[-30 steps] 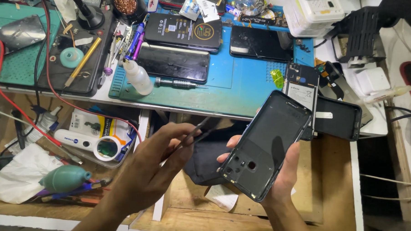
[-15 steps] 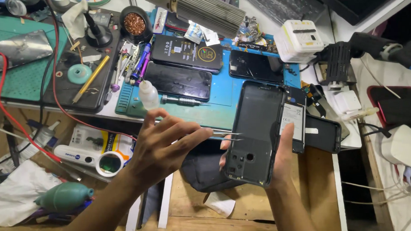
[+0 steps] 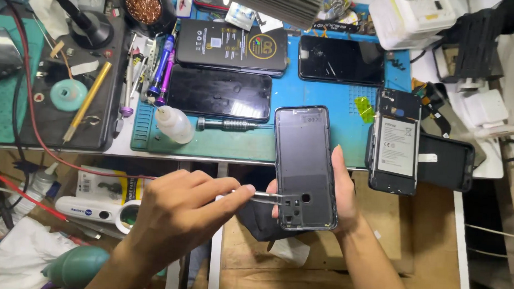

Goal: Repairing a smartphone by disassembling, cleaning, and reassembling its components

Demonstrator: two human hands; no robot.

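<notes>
My right hand (image 3: 346,193) holds a dark phone back cover (image 3: 305,163) upright by its edges, inner side toward me, with camera holes near its lower end. My left hand (image 3: 180,216) pinches metal tweezers (image 3: 266,196), and their tip touches the cover's lower left corner beside the camera holes. An opened phone with its white battery showing (image 3: 395,145) lies on the bench to the right of the cover.
The blue work mat (image 3: 338,102) carries two dark phones (image 3: 219,92), a black box, a screwdriver (image 3: 226,124) and a small white squeeze bottle (image 3: 174,124). A tool tray (image 3: 83,70) sits at left. A green air blower (image 3: 76,266) and a magnifier (image 3: 104,210) lie below the bench edge.
The cover has swung from tilted to upright in my right hand. My left hand with the tweezers has moved in, and their tip now touches the cover's lower corner.
</notes>
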